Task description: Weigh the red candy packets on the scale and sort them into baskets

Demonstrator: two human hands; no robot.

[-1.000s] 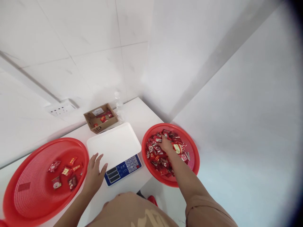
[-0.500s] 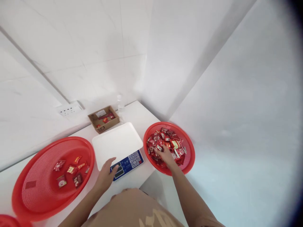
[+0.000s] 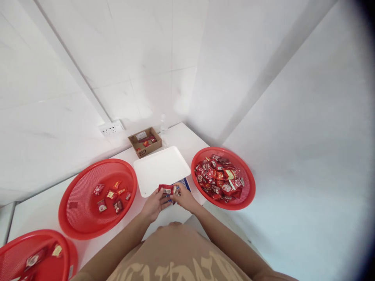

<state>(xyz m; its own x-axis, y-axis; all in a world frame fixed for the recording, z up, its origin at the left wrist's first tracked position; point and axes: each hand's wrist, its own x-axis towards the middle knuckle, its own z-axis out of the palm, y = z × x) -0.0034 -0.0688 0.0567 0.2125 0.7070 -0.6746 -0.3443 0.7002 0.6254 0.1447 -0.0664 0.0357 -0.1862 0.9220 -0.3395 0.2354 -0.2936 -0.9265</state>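
My left hand (image 3: 152, 206) and my right hand (image 3: 184, 198) meet over the front of a white scale (image 3: 161, 170), covering its blue keypad. Between them they pinch small red candy packets (image 3: 166, 189). The left fingers hold the red packet; the right fingers hold a packet end beside it. A red basket (image 3: 247, 195) full of red candy packets (image 3: 219, 177) stands to the right of the scale. To the scale's left sits a second red basket (image 3: 73, 216), holding several packets (image 3: 110, 194).
A small cardboard box (image 3: 145, 141) with a few packets sits behind the scale, a clear bottle (image 3: 163, 124) beside it near the wall corner. A wall socket (image 3: 111, 127) is above the counter. A third red basket (image 3: 17, 249) shows at bottom left.
My right hand left the full basket with packets and came to the scale's front. My left hand moved from the scale's edge to meet it. The view shifted, showing a third basket.
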